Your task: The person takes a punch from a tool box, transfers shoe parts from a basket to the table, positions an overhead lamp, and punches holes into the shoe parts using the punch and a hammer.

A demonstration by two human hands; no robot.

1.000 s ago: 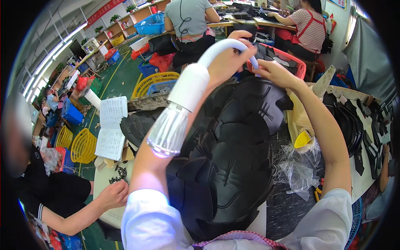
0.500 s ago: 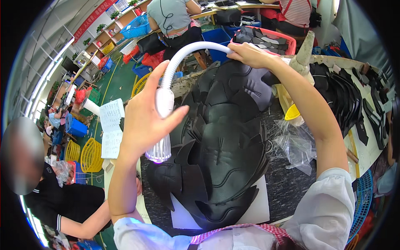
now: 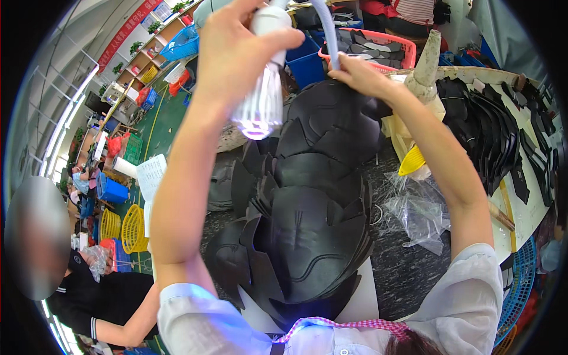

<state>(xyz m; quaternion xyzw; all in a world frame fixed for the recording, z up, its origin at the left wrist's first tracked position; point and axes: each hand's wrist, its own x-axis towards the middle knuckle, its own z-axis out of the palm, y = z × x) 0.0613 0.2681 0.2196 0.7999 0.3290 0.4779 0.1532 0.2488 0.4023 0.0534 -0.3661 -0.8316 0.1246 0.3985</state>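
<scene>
Lamp-positioning step, I'd judge: my left hand [image 3: 232,56] is around the smooth white lamp [image 3: 271,21], thumb across it — can't tell how tightly. My right hand [image 3: 364,77] pinches its curved gooseneck [image 3: 327,29] low down. Lamp's over the far-left of the stacked black pieces [image 3: 305,228] — leathery-looking, rounded, creased. Next move calls for a steady right pinch while angling the clear ribbed bulb [image 3: 263,100].

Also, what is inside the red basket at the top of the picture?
The red basket holds black and grey flat pieces; their pile hides its bottom and anything beneath.
</scene>
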